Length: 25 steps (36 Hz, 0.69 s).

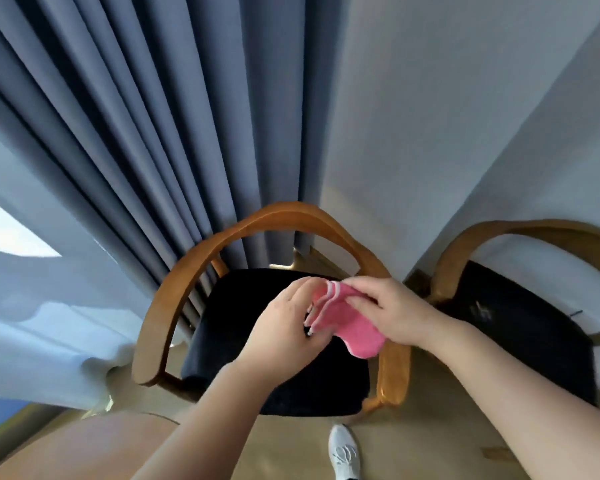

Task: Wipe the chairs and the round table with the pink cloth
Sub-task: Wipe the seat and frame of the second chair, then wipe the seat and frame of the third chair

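A pink cloth [347,323] with a white edge hangs folded between both my hands, above the dark seat of a wooden armchair [194,268]. My left hand [288,327] grips the cloth's left edge with curled fingers. My right hand [392,310] pinches its upper right part. A second wooden chair [499,233] with a dark seat stands to the right. At the bottom left a curved light wooden edge, possibly the round table [94,441], shows.
Grey-blue curtains [136,133] hang behind the near chair, with white sheer curtain [39,306] on the left. A white wall [447,116] rises behind both chairs. My white shoe [343,452] stands on the light floor in front of the near chair.
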Each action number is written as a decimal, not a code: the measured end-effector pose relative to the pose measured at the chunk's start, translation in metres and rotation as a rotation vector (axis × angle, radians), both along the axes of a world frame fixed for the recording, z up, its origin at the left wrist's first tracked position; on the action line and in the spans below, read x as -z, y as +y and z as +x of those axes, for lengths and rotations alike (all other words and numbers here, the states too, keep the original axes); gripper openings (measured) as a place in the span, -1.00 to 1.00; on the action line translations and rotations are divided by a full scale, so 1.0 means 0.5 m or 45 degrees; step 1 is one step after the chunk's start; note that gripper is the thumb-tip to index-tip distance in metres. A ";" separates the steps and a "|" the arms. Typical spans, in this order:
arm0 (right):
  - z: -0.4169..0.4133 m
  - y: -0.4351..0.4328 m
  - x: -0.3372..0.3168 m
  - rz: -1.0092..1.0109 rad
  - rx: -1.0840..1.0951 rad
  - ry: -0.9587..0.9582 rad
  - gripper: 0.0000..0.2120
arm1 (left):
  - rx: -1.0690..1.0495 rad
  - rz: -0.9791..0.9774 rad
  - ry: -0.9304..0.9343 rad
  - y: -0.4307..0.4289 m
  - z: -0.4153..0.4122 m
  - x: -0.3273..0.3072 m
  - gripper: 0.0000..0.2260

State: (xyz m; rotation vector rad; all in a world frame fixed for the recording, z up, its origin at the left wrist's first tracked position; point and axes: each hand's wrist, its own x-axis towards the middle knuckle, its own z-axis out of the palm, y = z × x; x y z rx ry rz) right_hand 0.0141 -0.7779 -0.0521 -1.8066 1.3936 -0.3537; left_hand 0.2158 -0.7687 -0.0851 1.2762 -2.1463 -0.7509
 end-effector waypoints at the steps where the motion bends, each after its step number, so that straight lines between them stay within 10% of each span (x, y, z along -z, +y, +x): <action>1: 0.003 0.039 -0.018 -0.001 0.015 -0.030 -0.76 | 0.031 -0.017 0.018 0.027 -0.006 -0.015 -0.52; 12: -0.092 0.354 -0.108 0.148 0.283 -0.205 -0.74 | 0.278 0.097 0.199 0.235 -0.089 -0.074 -0.92; 25: -0.351 0.514 -0.070 -0.025 0.564 0.001 -0.85 | 0.451 0.093 -0.020 0.320 -0.342 -0.092 -0.81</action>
